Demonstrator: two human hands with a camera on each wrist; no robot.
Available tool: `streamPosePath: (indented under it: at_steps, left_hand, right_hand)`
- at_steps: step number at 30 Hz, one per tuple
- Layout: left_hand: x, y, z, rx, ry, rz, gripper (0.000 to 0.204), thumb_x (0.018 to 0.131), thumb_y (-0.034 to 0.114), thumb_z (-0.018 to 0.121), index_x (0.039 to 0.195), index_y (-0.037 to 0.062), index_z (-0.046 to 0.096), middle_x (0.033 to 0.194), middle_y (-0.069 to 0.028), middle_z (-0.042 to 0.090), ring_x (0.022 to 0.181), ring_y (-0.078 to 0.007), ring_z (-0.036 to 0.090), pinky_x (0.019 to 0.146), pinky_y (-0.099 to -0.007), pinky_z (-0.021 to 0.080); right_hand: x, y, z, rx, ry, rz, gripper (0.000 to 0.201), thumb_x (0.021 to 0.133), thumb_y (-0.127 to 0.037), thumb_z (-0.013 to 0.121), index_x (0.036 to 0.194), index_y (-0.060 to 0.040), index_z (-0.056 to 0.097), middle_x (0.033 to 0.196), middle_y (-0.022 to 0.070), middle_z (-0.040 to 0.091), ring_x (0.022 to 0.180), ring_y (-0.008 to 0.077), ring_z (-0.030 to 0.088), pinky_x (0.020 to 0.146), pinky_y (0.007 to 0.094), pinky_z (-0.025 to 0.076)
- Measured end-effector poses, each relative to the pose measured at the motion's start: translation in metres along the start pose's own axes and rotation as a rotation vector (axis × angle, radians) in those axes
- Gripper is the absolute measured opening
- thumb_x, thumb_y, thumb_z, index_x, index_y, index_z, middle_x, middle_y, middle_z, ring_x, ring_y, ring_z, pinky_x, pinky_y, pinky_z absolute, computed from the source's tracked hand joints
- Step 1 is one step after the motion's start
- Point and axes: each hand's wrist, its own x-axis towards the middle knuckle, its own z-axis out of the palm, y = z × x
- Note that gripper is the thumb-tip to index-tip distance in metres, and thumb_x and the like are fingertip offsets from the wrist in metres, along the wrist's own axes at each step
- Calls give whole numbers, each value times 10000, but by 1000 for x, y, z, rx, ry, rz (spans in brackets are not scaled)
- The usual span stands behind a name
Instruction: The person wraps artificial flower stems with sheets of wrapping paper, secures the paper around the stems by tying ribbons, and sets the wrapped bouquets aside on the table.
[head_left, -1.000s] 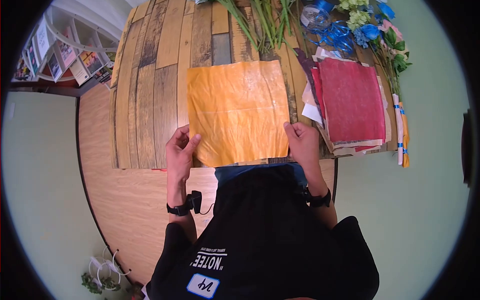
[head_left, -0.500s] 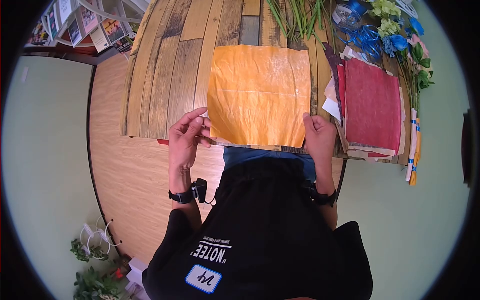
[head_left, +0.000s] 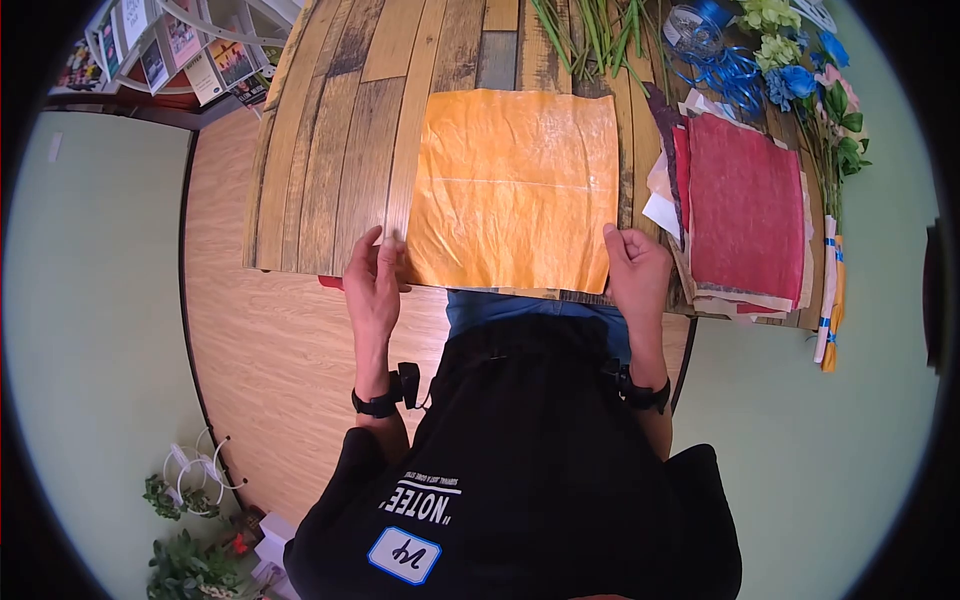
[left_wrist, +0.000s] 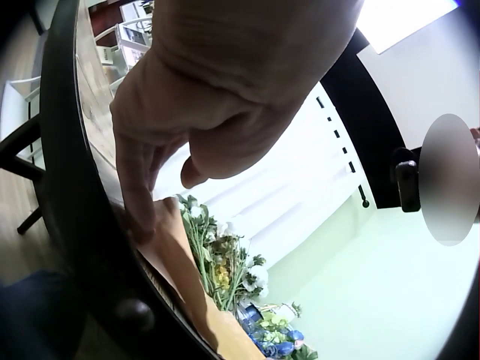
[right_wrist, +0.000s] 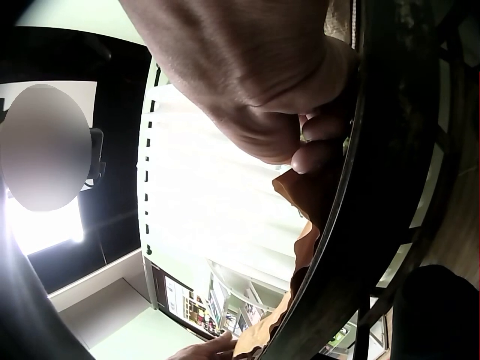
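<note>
Currently your right hand [head_left: 640, 266] pinches the orange sheet [head_left: 515, 190] by its right edge; your left hand [head_left: 374, 282], fingers loosely extended, is at its left corner, by the wooden table's [head_left: 350, 170] near edge.

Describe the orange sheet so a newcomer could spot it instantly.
On the wooden table, look at the near edge, between the left hand and right hand. The orange sheet there is wrinkled and squarish, while the stack to its right is topped in red.

Paper sheet [head_left: 515, 200] on the table [head_left: 370, 120], stems [head_left: 604, 40] behind it, paper stack [head_left: 745, 215] to its right, ribbon [head_left: 735, 75] behind the stack.
</note>
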Motion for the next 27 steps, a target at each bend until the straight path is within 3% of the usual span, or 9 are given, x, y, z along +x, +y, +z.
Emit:
streamPosePath:
  at_steps: [5,7,11,20,22,23,24,26,27]
  left_hand:
    - [-5,1,9,216,-4,50,557,995,330,659,1381,-45,515,961,-114,711,683,-124,632,548,-276,505]
    - [-6,5,17,574,-38,69,573,934,374,713,1346,9,553,924,-172,720,747,-279,698,677,-384,537]
    - [-7,20,33,744,1,52,390,904,335,731,1095,10,631,920,-184,711,844,-390,687,725,-469,522]
    - [-3,19,40,570,56,474,209,915,164,691,993,-14,614,907,-170,624,823,-361,610,744,-454,494]
    - [-5,33,36,489,-74,76,210,921,154,687,1000,-25,611,858,-179,636,726,-350,609,683,-412,498]
    - [-5,38,34,472,-81,68,209,930,127,681,1040,-31,603,837,-172,659,677,-300,624,657,-366,504]
    - [-4,36,33,462,-84,78,209,930,127,681,1040,-31,603,837,-172,659,677,-300,624,657,-366,504]
    - [-3,28,31,235,-59,98,230,933,107,682,1097,-28,594,908,-171,683,766,-249,662,723,-344,525]
    - [0,16,30,180,-43,168,301,933,97,687,1184,-27,575,972,-169,696,829,-228,673,777,-343,536]
  right_hand:
    - [-1,-1,1,14,3,18,310,994,-216,660,821,41,678,574,15,608,389,52,461,362,245,319]
    - [-2,-2,1,14,25,9,303,993,-207,661,817,39,676,569,16,604,390,54,464,364,246,320]
    - [-4,-4,2,13,51,2,305,990,-197,664,793,36,669,550,15,588,390,56,467,367,254,328]
    - [-4,-16,1,-102,62,-5,355,960,-210,684,731,54,623,533,142,573,436,177,541,473,363,394]
    - [-2,-7,2,-180,84,-108,354,956,-224,683,733,45,629,556,166,581,444,250,551,487,389,404]
    - [-2,-6,3,-186,82,-109,352,952,-238,684,732,33,637,579,183,591,473,315,568,501,415,412]
    - [-1,-3,4,-190,94,-117,352,952,-238,684,732,33,637,579,183,591,473,315,568,501,415,412]
    - [1,-2,5,-252,108,-242,335,961,-185,695,733,55,645,504,55,555,411,77,473,409,310,350]
    - [-1,-7,5,-285,115,-253,329,952,-184,701,730,52,641,503,76,536,435,83,471,436,331,346]
